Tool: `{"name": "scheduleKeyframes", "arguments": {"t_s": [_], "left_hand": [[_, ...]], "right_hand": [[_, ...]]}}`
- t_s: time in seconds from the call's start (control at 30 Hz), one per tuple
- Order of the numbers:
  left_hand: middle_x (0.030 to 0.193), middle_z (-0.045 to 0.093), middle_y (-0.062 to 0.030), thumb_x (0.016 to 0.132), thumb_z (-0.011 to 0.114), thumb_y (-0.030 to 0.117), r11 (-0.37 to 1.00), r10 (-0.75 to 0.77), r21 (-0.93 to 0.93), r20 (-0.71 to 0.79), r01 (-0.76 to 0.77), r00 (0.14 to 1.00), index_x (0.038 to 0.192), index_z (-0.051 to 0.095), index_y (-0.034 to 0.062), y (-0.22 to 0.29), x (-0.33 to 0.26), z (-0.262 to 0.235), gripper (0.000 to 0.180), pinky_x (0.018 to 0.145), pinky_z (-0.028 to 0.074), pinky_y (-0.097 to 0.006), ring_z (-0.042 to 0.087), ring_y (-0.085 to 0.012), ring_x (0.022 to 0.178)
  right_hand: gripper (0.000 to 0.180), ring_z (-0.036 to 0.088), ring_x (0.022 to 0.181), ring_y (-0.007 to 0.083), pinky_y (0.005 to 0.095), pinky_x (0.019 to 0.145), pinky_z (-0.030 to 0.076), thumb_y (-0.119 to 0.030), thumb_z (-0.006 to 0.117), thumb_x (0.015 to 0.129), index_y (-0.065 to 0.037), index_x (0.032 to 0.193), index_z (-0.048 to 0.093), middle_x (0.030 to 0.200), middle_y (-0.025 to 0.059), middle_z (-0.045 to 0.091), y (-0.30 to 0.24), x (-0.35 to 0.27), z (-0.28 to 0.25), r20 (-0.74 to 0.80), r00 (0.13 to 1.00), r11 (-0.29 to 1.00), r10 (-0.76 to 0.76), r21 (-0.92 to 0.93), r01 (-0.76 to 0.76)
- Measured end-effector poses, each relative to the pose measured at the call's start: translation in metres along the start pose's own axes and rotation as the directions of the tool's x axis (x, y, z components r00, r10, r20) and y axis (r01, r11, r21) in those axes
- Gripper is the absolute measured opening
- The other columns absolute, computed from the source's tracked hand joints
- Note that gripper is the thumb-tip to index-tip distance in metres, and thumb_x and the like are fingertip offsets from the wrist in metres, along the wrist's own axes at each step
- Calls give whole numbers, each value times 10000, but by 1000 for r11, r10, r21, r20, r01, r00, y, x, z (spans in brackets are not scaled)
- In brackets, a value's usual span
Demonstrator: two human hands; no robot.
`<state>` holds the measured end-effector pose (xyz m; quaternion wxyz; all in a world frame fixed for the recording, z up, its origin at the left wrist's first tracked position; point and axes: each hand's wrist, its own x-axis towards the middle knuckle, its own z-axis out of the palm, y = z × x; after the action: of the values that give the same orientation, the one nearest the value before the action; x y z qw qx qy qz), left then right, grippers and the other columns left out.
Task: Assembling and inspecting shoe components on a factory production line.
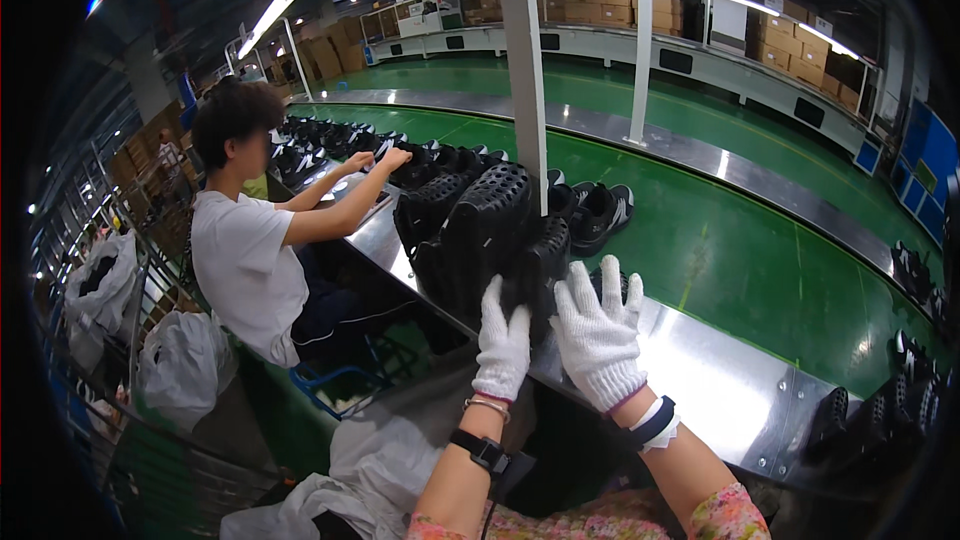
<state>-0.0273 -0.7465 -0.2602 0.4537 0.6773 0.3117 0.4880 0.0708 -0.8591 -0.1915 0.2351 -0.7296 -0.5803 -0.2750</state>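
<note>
Both my hands wear white knit gloves. My left hand (502, 348) is held up at the near side of a stack of black perforated shoe-shaped pieces (488, 215), its fingers stretched and thumb apart. It looks to be against the stack's lower side, though dark blur hides any contact. To its right, my right hand (602, 335) is spread with fingers apart, over the metal edge of the line. A smaller black perforated piece (545, 255) stands upright between and beyond my hands. Part of another dark item shows behind my right fingers.
Black shoes (602, 215) sit on the green conveyor belt (720, 260), bordered by a metal ledge (700, 380). A white post (523, 70) rises behind the stack. A co-worker (250, 230) sits at left, arms toward the shoes. More black perforated pieces (880, 410) stand at right.
</note>
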Motion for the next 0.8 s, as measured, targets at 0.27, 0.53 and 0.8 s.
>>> {"name": "scheduleKeyframes", "arguments": {"t_s": [0.27, 0.53, 0.8], "left_hand": [[1460, 418, -271, 938, 588, 205, 980, -11, 200, -26, 16, 1000, 1466, 341, -4, -17, -13, 15, 619, 1125, 351, -450, 408, -429, 1348], [1438, 453, -250, 932, 603, 192, 976, -14, 215, -38, 22, 999, 1433, 399, -5, -21, -31, -2, 577, 1118, 362, -429, 441, -403, 1326], [1384, 508, -232, 922, 632, 147, 971, -173, 167, -6, 172, 985, 1416, 434, -10, -19, -124, -43, 555, 1051, 434, -409, 512, -365, 1267]], "right_hand": [[436, 490, 1279, 409, 535, 1065, 383, -105, 694, 775, -37, 1202, 631, 1303, 189, 579, 19, -2, 8, -160, 987, 984, -37, 165, 63], [884, 487, 1276, 430, 439, 1069, 409, -275, 783, 805, 52, 1469, 300, 1379, 297, 470, 35, -31, 3, 93, 889, 754, 449, 495, -432], [842, 555, 1168, 440, 451, 997, 459, -351, 736, 839, 73, 1439, 323, 1259, 305, 557, 18, -49, 29, 351, 779, 613, 519, 482, -626]]}}
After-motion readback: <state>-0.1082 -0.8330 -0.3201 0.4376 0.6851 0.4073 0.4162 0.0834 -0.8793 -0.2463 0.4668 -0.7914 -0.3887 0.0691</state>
